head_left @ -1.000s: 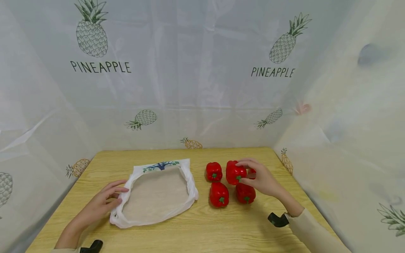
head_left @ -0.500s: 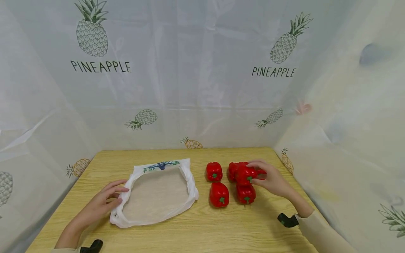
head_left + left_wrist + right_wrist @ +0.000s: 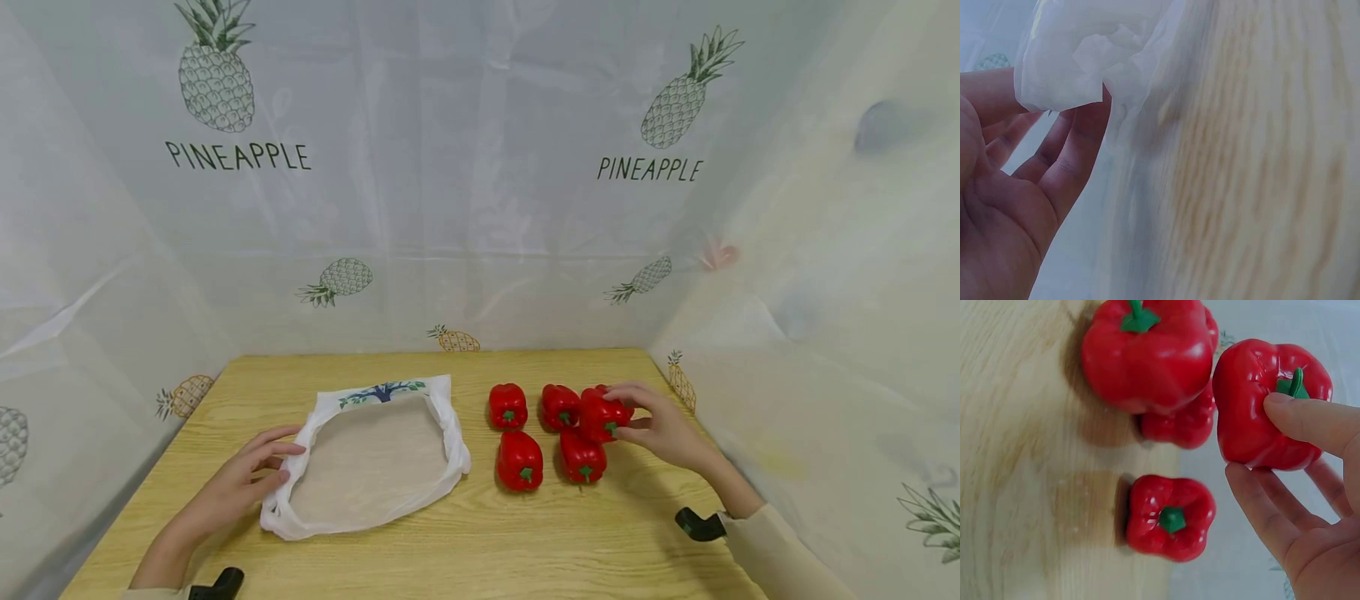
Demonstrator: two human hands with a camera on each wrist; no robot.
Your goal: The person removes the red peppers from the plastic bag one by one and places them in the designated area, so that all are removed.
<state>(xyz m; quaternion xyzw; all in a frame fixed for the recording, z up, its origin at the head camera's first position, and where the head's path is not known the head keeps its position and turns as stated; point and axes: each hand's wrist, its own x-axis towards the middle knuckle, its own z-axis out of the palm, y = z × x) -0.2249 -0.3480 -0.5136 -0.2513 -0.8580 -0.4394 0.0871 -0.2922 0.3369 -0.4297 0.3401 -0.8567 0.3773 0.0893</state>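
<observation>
Five red bell peppers with green stems are grouped on the right half of the wooden table (image 3: 480, 533). My right hand (image 3: 618, 421) grips the rightmost pepper (image 3: 600, 414) at the back of the group. In the right wrist view the thumb (image 3: 1310, 422) lies by its stem and the fingers (image 3: 1260, 500) curl under this pepper (image 3: 1260, 406). Whether it touches the table is unclear. A white plastic bag (image 3: 375, 454) lies spread with its mouth wide on the left half. My left hand (image 3: 283, 467) rests at the bag's left rim (image 3: 1079, 62), with its straight fingers (image 3: 1079, 144) under the edge.
The other peppers stand at the back left (image 3: 507, 406), back middle (image 3: 560, 407), front left (image 3: 519, 461) and front right (image 3: 582, 458). Translucent pineapple-print curtains (image 3: 480, 208) wall in the table on three sides. Bare wood runs along the front edge.
My right hand has shifted to the right, from the back middle pepper to the rightmost one, which it now holds. The left hand and the bag have not moved.
</observation>
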